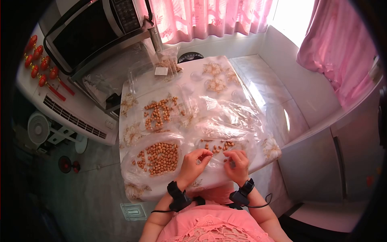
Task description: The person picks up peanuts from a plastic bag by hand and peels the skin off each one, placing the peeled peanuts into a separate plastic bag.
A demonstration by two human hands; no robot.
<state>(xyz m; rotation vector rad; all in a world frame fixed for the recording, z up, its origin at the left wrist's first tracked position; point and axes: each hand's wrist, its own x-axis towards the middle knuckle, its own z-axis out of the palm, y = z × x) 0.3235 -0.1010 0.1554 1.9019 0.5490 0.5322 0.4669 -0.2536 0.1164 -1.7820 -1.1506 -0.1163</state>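
My left hand [196, 162] is closed in a pinch near the table's front edge; what its fingers hold, if anything, is too small to tell. Just to its right, my right hand [237, 163] has its fingers curled together, and their contents are hidden. Between and behind the hands, several small brown nut-like pieces [217, 147] lie on a clear plastic bag [242, 137]. Left of my left hand, a larger heap of the same brown pieces [162, 157] rests on clear plastic. Farther back is another spread-out group of these pieces [160, 113].
A flowered cloth covers the table [133, 137]. At its back stand a clear plastic container [141, 78] and a bag with a white label [161, 71]. A microwave [86, 36] is at back left, a grey cabinet [310, 165] at right. Black bands circle both wrists.
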